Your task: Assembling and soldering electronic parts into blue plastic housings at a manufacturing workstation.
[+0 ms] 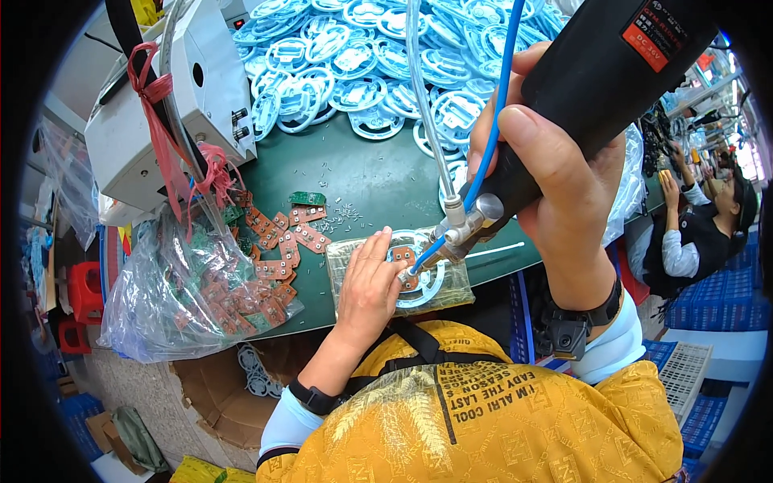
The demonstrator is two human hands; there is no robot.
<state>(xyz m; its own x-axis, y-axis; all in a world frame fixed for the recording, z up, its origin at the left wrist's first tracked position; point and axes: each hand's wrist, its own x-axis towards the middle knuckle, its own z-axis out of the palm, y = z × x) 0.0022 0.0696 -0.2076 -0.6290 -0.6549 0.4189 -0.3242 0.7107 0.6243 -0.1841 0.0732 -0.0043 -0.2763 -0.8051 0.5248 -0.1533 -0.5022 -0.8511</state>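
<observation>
My right hand [568,165] is closed around a black electric screwdriver [596,76], which tilts down and to the left. A clear tube and a blue hose join its metal nozzle end. That tip comes down on a small brown circuit board [403,256] set in a light blue plastic ring part [439,278]. The part lies on a tape-covered pad [459,296] at the table's near edge. My left hand [369,282] lies flat with fingers stretched out over the left side of the part and board. The nozzle partly hides the exact contact point.
Many light blue ring parts [354,60] are heaped at the back. Loose circuit boards [278,241] spill from a clear plastic bag [173,298] at left, beside a grey machine box [177,105]. Small screws [348,211] lie scattered behind the pad. Another person [708,217] sits at far right.
</observation>
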